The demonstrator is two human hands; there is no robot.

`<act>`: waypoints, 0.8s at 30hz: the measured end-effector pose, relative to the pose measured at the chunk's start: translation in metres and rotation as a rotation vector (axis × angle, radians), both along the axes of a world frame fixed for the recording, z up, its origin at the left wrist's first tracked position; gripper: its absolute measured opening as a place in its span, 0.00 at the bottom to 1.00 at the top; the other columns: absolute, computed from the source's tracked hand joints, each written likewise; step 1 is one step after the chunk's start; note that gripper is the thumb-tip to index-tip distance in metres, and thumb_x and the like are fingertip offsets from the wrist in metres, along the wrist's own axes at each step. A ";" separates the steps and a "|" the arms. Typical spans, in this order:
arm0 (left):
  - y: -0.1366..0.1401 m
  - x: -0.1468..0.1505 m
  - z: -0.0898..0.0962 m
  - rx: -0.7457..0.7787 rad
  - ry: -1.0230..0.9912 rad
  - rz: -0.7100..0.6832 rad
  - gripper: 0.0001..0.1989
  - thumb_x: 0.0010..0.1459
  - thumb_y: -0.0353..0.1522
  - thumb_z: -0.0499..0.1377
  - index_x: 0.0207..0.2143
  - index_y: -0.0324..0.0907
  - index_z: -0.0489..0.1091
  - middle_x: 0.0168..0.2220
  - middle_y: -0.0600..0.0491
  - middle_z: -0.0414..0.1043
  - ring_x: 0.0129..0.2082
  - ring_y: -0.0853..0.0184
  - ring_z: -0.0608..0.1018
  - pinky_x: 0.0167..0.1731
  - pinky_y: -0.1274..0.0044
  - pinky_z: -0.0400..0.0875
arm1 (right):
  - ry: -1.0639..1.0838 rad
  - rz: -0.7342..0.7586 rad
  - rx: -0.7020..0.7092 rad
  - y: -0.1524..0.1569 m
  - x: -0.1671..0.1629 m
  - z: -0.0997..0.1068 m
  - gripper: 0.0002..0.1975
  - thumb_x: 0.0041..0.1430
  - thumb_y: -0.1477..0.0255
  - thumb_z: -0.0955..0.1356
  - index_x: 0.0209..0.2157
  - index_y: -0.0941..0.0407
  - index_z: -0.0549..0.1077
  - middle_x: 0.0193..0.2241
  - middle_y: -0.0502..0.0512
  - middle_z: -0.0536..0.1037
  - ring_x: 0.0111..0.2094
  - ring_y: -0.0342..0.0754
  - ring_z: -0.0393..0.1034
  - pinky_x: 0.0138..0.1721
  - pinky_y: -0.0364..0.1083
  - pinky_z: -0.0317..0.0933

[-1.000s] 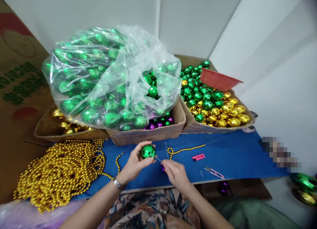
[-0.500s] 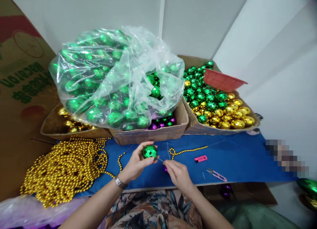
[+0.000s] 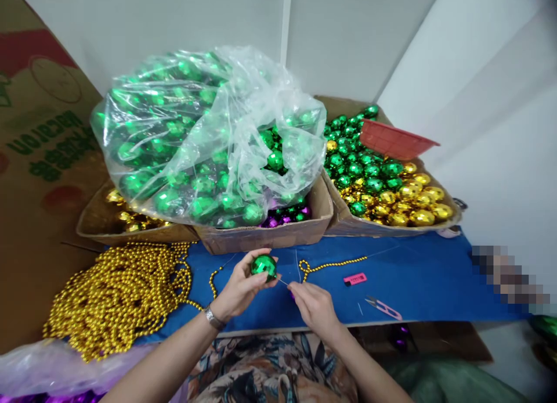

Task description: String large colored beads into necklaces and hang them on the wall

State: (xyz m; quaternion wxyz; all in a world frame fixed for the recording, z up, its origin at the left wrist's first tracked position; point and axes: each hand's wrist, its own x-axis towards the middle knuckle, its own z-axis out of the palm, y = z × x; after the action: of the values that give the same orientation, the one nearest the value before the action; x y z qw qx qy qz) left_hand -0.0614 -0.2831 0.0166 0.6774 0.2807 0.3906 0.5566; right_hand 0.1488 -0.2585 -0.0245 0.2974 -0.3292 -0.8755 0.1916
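A shiny green faceted ball (image 3: 263, 263) is held between the thumb and fingers of my left hand (image 3: 240, 288), above the blue table. My right hand (image 3: 317, 310) pinches a thin needle-like rod (image 3: 282, 281), whose far end meets the ball's right side. Whether the tip is inside the ball I cannot tell. Something small and purple (image 3: 293, 297) shows beside my right fingers, mostly hidden. Just beyond the hands, a short gold bead string (image 3: 335, 265) lies on the blue cloth with thin thread at its end.
Gold bead chains (image 3: 117, 301) are heaped at the left. A clear bag of green balls (image 3: 174, 141) rests over cardboard boxes (image 3: 270, 239). A red basket (image 3: 395, 140) sits on green and gold balls. Pink-handled snips (image 3: 385, 309) and a pink lighter-like item (image 3: 355, 279) lie at the right.
The view has shifted slightly, so the surroundings appear a little farther right. The ball appears slightly turned in my left hand; both hands keep almost the same pose.
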 end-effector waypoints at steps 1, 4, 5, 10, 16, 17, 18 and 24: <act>0.000 0.001 0.000 0.011 0.014 0.007 0.27 0.50 0.32 0.67 0.52 0.44 0.64 0.51 0.44 0.69 0.40 0.60 0.79 0.41 0.70 0.75 | 0.006 0.006 -0.016 0.000 -0.001 0.000 0.13 0.67 0.75 0.58 0.41 0.57 0.73 0.29 0.55 0.78 0.30 0.45 0.73 0.33 0.42 0.66; 0.000 0.002 0.001 0.071 0.078 0.012 0.29 0.49 0.30 0.68 0.53 0.44 0.64 0.51 0.44 0.69 0.40 0.61 0.78 0.41 0.69 0.74 | 0.057 0.036 -0.120 0.001 -0.001 -0.002 0.13 0.68 0.75 0.58 0.41 0.56 0.73 0.32 0.55 0.79 0.32 0.44 0.74 0.35 0.41 0.67; 0.000 0.001 0.003 0.081 0.094 0.001 0.29 0.49 0.31 0.68 0.53 0.43 0.64 0.51 0.43 0.69 0.40 0.61 0.78 0.41 0.69 0.74 | 0.061 0.040 -0.141 0.002 -0.001 -0.004 0.13 0.68 0.75 0.58 0.41 0.56 0.73 0.33 0.54 0.79 0.32 0.43 0.74 0.36 0.41 0.67; 0.007 -0.020 0.011 0.161 0.450 0.183 0.31 0.50 0.34 0.67 0.55 0.45 0.60 0.53 0.43 0.68 0.44 0.59 0.76 0.44 0.67 0.73 | -0.003 0.009 -0.048 0.010 0.010 -0.013 0.14 0.68 0.73 0.58 0.42 0.56 0.74 0.34 0.56 0.80 0.35 0.45 0.75 0.39 0.42 0.68; 0.005 -0.038 0.001 0.386 1.166 0.281 0.27 0.50 0.34 0.66 0.53 0.44 0.66 0.51 0.45 0.69 0.52 0.56 0.71 0.53 0.65 0.65 | -0.086 -0.020 0.052 0.012 0.017 0.011 0.14 0.67 0.75 0.59 0.45 0.57 0.74 0.33 0.55 0.79 0.33 0.45 0.74 0.37 0.43 0.66; 0.004 -0.038 -0.002 0.403 1.200 0.270 0.27 0.51 0.34 0.66 0.53 0.44 0.65 0.51 0.45 0.69 0.52 0.55 0.71 0.53 0.65 0.65 | -0.112 -0.012 0.073 0.011 0.017 0.015 0.14 0.67 0.75 0.59 0.45 0.57 0.74 0.31 0.55 0.78 0.32 0.45 0.73 0.37 0.43 0.65; 0.003 -0.037 -0.005 0.416 1.222 0.267 0.26 0.52 0.34 0.65 0.54 0.45 0.65 0.52 0.45 0.68 0.53 0.55 0.71 0.53 0.65 0.65 | -0.137 -0.006 0.098 0.010 0.016 0.019 0.14 0.67 0.76 0.59 0.45 0.56 0.74 0.30 0.55 0.78 0.31 0.44 0.72 0.36 0.43 0.64; 0.001 -0.036 -0.011 0.454 1.289 0.227 0.27 0.55 0.34 0.63 0.57 0.46 0.62 0.53 0.45 0.66 0.54 0.55 0.69 0.53 0.64 0.65 | -0.260 -0.026 0.186 0.010 0.012 0.022 0.14 0.67 0.74 0.58 0.42 0.56 0.74 0.23 0.51 0.73 0.25 0.43 0.67 0.31 0.43 0.57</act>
State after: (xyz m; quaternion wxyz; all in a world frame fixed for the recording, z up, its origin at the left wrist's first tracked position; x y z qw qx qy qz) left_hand -0.0973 -0.2821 0.0053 0.1722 0.6476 0.6161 0.4140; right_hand 0.1611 -0.2490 -0.0029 0.2134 -0.3335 -0.9162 0.0616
